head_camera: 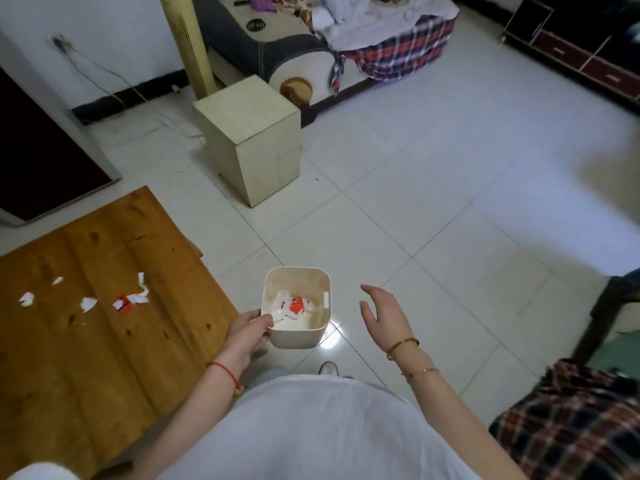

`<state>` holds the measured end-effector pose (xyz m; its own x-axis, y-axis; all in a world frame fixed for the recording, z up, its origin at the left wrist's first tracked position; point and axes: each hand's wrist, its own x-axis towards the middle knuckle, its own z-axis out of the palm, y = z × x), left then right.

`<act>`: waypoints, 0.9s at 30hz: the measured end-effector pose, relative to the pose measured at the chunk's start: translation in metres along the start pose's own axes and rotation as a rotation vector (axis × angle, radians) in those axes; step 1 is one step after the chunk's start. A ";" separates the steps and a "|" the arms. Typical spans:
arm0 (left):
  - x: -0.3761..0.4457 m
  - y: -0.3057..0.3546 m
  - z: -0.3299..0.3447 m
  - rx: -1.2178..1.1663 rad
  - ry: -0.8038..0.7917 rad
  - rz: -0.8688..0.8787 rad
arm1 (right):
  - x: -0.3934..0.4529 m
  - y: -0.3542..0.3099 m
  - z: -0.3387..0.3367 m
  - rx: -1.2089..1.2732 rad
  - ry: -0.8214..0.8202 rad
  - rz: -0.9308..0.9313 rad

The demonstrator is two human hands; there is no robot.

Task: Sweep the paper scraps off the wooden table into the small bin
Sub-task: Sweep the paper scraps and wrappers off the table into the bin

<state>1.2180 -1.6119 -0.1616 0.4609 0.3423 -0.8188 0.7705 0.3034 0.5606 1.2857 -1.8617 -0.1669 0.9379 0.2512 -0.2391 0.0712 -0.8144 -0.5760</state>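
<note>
Tiled floor (450, 202); left hand (247, 332) gripping bin (298, 337) (rim), right hand (384, 313) splayed

A pale cream box-shaped stool (251, 138) stands on white floor tiles (433, 209). Just behind the stool rises a tall cream tower fan (187, 43). Behind and to the right of the stool sits a sofa (277, 53) draped with a plaid blanket (405, 51). Far right of the stool, a dark cabinet (581, 60)
</note>
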 end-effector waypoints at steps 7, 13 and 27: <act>0.033 0.063 0.048 -0.046 0.033 0.014 | 0.087 0.014 -0.026 -0.001 -0.055 -0.048; 0.083 0.123 0.063 -0.093 0.108 0.006 | 0.191 -0.002 -0.030 -0.037 -0.098 -0.109; 0.228 0.271 0.002 -0.318 0.250 -0.013 | 0.473 -0.165 -0.015 -0.132 -0.322 -0.446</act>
<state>1.5327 -1.4530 -0.1965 0.3005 0.5305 -0.7927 0.5828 0.5558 0.5928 1.7225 -1.6169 -0.1731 0.6579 0.7160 -0.2336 0.4982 -0.6463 -0.5780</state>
